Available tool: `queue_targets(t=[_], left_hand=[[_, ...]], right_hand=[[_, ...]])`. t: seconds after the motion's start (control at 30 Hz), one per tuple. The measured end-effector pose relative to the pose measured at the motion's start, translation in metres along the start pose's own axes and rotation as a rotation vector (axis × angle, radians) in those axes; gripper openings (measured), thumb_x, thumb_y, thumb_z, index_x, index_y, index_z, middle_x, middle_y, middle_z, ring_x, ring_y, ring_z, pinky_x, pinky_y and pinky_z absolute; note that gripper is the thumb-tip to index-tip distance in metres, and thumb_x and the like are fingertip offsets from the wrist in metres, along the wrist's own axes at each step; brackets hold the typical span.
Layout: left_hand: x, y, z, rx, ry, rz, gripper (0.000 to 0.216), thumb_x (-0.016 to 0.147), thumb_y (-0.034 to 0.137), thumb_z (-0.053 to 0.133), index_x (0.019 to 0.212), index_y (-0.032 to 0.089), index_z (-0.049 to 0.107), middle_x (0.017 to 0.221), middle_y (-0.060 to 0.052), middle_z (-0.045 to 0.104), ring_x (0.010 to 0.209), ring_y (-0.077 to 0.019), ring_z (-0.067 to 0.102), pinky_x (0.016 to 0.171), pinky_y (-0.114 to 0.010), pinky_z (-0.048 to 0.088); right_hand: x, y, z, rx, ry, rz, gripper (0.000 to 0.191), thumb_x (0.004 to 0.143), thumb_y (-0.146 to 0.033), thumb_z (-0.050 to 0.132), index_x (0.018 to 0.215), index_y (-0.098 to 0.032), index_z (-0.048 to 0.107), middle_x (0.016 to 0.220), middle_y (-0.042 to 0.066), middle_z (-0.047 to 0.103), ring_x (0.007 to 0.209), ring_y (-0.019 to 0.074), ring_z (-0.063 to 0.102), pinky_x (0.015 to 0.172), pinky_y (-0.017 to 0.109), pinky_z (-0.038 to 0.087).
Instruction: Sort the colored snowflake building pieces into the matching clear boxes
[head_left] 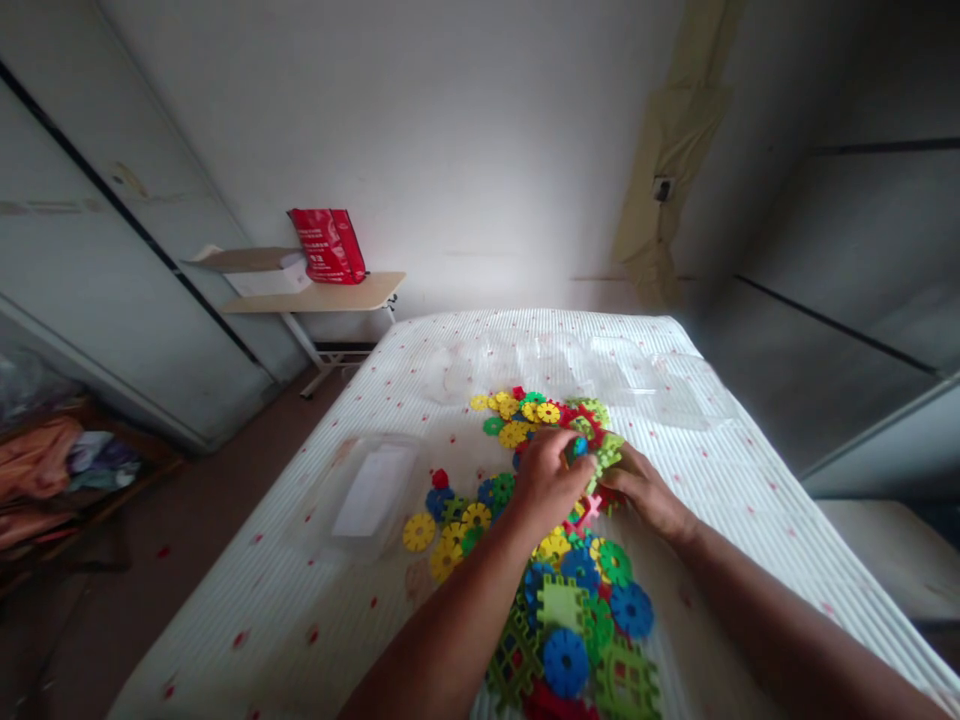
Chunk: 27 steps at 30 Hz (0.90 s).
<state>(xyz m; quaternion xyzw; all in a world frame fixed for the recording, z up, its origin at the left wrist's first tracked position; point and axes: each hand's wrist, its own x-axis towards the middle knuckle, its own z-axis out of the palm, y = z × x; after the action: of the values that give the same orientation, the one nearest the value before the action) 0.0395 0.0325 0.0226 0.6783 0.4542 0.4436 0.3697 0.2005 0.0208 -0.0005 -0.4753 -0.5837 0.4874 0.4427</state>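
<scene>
Both hands meet over a spread of plastic building pieces on the bed. My left hand (pixel 553 472) is closed, with a small blue piece (pixel 578 448) showing between thumb and fingers. My right hand (pixel 651 492) pinches a light green notched building piece (pixel 608 456) from its right side. The two hands are almost touching, and their fingertips are partly hidden. Red pieces (pixel 583 418) lie just beyond them. Nearer to me are a blue notched disc (pixel 632 609), a green disc (pixel 615 563) and a light green square (pixel 561 603). Yellow discs (pixel 418 532) lie left of my left forearm.
A clear plastic box or lid (pixel 427 470) with a white paper (pixel 373 490) lies left on the striped bed sheet (pixel 300 620). Clear plastic containers (pixel 637 375) line the far side. Beyond the bed, a small table (pixel 352 293) carries a red bag (pixel 328 246) and a white box (pixel 266 275).
</scene>
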Motion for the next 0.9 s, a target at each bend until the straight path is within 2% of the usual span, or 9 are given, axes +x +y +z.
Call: queue_targets(t=[0.2, 0.33, 0.43, 0.5, 0.57, 0.67, 0.73, 0.83, 0.9], left_hand=[[-0.017, 0.012, 0.016, 0.072, -0.132, 0.121, 0.027, 0.072, 0.021, 0.062, 0.098, 0.018, 0.065, 0.105, -0.008, 0.062, 0.103, -0.0222, 0.058, 0.095, -0.039, 0.047], [-0.024, 0.020, 0.017, 0.058, -0.291, 0.177, 0.028, 0.073, 0.021, 0.063, 0.100, 0.019, 0.067, 0.111, -0.008, 0.065, 0.108, -0.0213, 0.058, 0.098, -0.037, 0.046], [-0.021, 0.020, 0.010, 0.037, -0.397, 0.190, 0.020, 0.077, 0.023, 0.059, 0.094, 0.021, 0.069, 0.100, -0.004, 0.071, 0.095, -0.0173, 0.065, 0.088, -0.031, 0.051], [-0.011, 0.013, -0.001, 0.067, -0.353, 0.143, 0.019, 0.081, 0.024, 0.053, 0.091, 0.020, 0.070, 0.088, -0.002, 0.073, 0.081, -0.0144, 0.066, 0.077, -0.027, 0.053], [0.004, -0.001, -0.015, 0.166, -0.142, 0.090, 0.020, 0.083, 0.025, 0.050, 0.088, 0.020, 0.069, 0.086, -0.002, 0.072, 0.079, -0.0137, 0.066, 0.074, -0.025, 0.052], [0.032, -0.029, -0.038, 0.500, 0.159, -0.060, 0.020, 0.084, 0.025, 0.050, 0.089, 0.020, 0.069, 0.095, -0.005, 0.070, 0.091, -0.0172, 0.063, 0.084, -0.028, 0.047], [0.048, -0.046, -0.050, 0.725, 0.178, -0.235, 0.025, 0.085, 0.034, 0.050, 0.096, 0.021, 0.069, 0.100, -0.008, 0.069, 0.096, -0.0210, 0.062, 0.085, -0.030, 0.046], [0.060, -0.063, -0.057, 0.801, 0.189, -0.330, 0.037, 0.086, 0.041, 0.047, 0.110, 0.020, 0.065, 0.107, -0.013, 0.065, 0.102, -0.0264, 0.058, 0.086, -0.035, 0.044], [0.064, -0.070, -0.054, 0.815, 0.191, -0.357, 0.042, 0.086, 0.045, 0.045, 0.115, 0.021, 0.063, 0.110, -0.014, 0.064, 0.105, -0.0286, 0.057, 0.087, -0.037, 0.043]], right_hand=[[-0.013, 0.001, -0.023, 0.017, 0.042, 0.068, 0.055, 0.067, -0.021, 0.058, 0.122, -0.019, 0.052, 0.115, 0.006, 0.065, 0.108, 0.0264, 0.058, 0.091, 0.041, 0.047], [-0.017, 0.007, -0.037, -0.005, 0.088, 0.033, 0.058, 0.064, -0.018, 0.058, 0.121, -0.022, 0.054, 0.124, 0.006, 0.061, 0.116, 0.0282, 0.054, 0.094, 0.042, 0.046], [-0.019, 0.017, -0.049, -0.011, 0.108, 0.009, 0.055, 0.065, -0.019, 0.058, 0.120, -0.024, 0.056, 0.132, 0.006, 0.057, 0.121, 0.0291, 0.051, 0.098, 0.045, 0.043], [-0.019, 0.022, -0.056, -0.035, 0.137, -0.014, 0.053, 0.067, -0.022, 0.060, 0.119, -0.026, 0.058, 0.136, 0.005, 0.053, 0.125, 0.0290, 0.047, 0.103, 0.047, 0.039], [-0.016, 0.022, -0.058, -0.104, 0.185, -0.025, 0.049, 0.070, -0.028, 0.062, 0.119, -0.027, 0.059, 0.137, 0.005, 0.052, 0.127, 0.0293, 0.044, 0.104, 0.048, 0.037], [-0.002, 0.014, -0.050, -0.283, 0.237, -0.028, 0.048, 0.075, -0.043, 0.061, 0.120, -0.027, 0.058, 0.134, 0.007, 0.054, 0.123, 0.0304, 0.048, 0.099, 0.049, 0.042], [0.013, 0.008, -0.040, -0.447, 0.230, -0.078, 0.049, 0.079, -0.052, 0.056, 0.119, -0.024, 0.058, 0.131, 0.009, 0.055, 0.118, 0.0299, 0.052, 0.096, 0.047, 0.044], [0.035, 0.005, -0.021, -0.739, 0.185, -0.142, 0.054, 0.086, -0.057, 0.044, 0.121, -0.017, 0.057, 0.128, 0.014, 0.055, 0.120, 0.0292, 0.049, 0.101, 0.044, 0.039], [0.047, 0.007, -0.010, -0.930, 0.167, -0.107, 0.054, 0.090, -0.055, 0.039, 0.126, -0.018, 0.054, 0.127, 0.015, 0.054, 0.123, 0.0292, 0.045, 0.102, 0.045, 0.036]])
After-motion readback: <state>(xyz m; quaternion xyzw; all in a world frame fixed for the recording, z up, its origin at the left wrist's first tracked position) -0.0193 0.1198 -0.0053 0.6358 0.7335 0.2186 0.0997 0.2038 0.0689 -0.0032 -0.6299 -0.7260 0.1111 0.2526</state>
